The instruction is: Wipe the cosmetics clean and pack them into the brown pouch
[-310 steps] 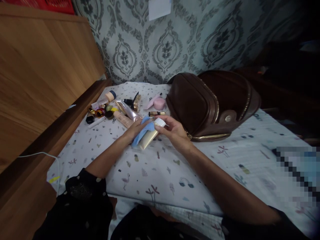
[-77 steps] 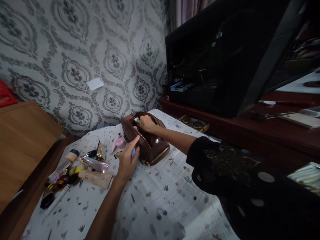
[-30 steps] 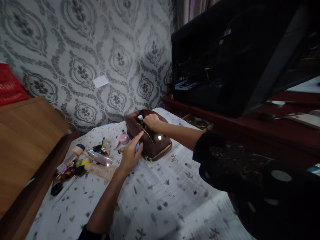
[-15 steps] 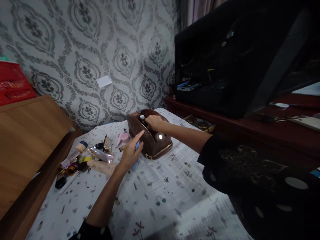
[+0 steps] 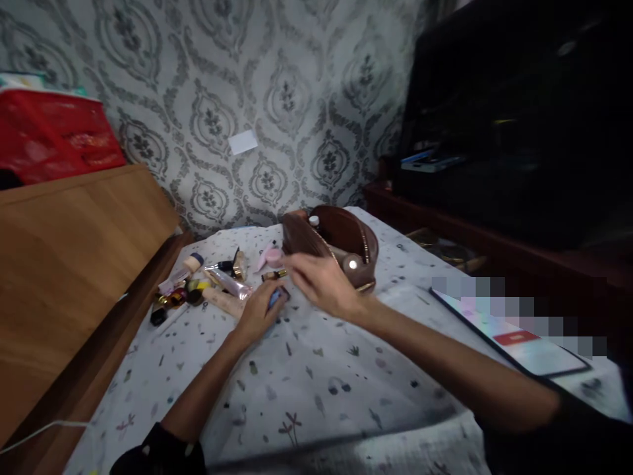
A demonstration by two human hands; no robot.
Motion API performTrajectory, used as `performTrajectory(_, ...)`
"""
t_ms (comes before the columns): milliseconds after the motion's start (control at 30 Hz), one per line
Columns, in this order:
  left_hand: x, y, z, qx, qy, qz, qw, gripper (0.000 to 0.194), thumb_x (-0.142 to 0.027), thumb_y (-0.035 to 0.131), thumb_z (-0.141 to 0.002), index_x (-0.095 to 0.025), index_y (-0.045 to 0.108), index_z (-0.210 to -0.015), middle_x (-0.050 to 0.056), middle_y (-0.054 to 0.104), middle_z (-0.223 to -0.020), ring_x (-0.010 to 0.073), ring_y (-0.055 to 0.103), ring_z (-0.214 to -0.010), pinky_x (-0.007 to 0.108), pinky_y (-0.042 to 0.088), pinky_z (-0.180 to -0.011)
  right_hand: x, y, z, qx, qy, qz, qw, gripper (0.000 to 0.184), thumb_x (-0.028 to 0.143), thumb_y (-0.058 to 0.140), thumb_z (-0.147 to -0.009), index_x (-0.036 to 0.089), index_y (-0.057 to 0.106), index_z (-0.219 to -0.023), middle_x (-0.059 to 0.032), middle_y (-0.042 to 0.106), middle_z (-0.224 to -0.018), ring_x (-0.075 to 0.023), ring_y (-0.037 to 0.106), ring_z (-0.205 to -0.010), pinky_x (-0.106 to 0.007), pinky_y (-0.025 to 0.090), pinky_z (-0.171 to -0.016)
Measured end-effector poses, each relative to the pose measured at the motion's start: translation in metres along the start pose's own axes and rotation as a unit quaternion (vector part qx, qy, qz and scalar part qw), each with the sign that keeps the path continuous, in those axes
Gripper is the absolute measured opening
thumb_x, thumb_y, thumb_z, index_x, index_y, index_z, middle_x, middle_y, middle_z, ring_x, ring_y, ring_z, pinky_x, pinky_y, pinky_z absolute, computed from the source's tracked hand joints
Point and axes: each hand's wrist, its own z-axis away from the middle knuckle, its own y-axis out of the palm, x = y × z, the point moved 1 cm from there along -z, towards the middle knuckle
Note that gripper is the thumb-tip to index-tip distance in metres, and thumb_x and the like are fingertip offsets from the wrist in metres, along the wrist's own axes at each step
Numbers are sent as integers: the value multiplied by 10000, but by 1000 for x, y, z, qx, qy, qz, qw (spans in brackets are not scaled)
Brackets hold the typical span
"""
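Observation:
My left hand (image 5: 258, 310) is closed round a blue cloth (image 5: 275, 298), low over the bed sheet. A small dark edge shows at the cloth, too little to name. Just to the right, my right hand (image 5: 324, 285) hovers with its fingers stretched toward the left hand; it is slightly blurred and nothing shows in it. Behind it the brown leather bag (image 5: 309, 241) stands unzipped, and a white-capped bottle (image 5: 314, 221) pokes out of its opening. Past my fingertips lie a pink round jar (image 5: 273, 257) and a small black-and-gold tube (image 5: 273, 275).
Several cosmetics lie to the left, among them a beige tube (image 5: 222, 301), a shiny pink tube (image 5: 232, 282) and a blue-lidded jar (image 5: 192, 262). A wooden board (image 5: 84, 264) borders the left side. A phone (image 5: 514, 336) lies at the right.
My right hand has come out of the bag and moved left, close to my left hand. My left hand keeps the blue cloth. The view has turned left, and the phone is in sight.

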Motion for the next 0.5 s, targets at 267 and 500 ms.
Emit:
performTrajectory(267, 21, 7, 50, 96, 54, -101, 989, 397, -343, 532, -943, -145, 495, -1284, 168, 539, -1290, 273, 491, -1230, 476, 429, -1064, -9, 102, 22, 67, 108, -45, 991, 243, 215, 461, -965, 195, 637, -1132, -88, 656, -1100, -184, 640, -909, -286, 487, -819)
performTrajectory(500, 26, 11, 53, 46, 51, -138, 988, 232, -249, 416, -991, -185, 621, -1080, 98, 635, -1093, 225, 574, -1056, 418, 500, -948, -24, 131, 9, 60, 202, 20, 977, 381, 156, 514, -894, 110, 575, -1267, -194, 532, -1317, -291, 481, -1228, -428, 378, -1056)
